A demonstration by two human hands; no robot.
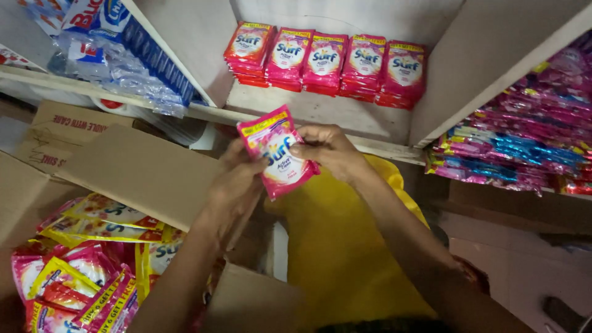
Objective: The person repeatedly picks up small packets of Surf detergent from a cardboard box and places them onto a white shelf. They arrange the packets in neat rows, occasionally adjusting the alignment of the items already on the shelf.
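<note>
While both forearms angle upward, the left hand (233, 185) and right hand (327, 151) pinch one pink sachet (279, 151).

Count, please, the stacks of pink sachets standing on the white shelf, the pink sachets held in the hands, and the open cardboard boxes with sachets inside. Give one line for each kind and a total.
Stacks of pink sachets on the white shelf: 5
Pink sachet held by the left hand and right hand: 1
Open cardboard box with sachets: 1
Total: 7

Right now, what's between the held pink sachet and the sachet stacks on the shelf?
Head view: only bare white shelf board lies between the pink sachet and the sachet stacks.
</note>
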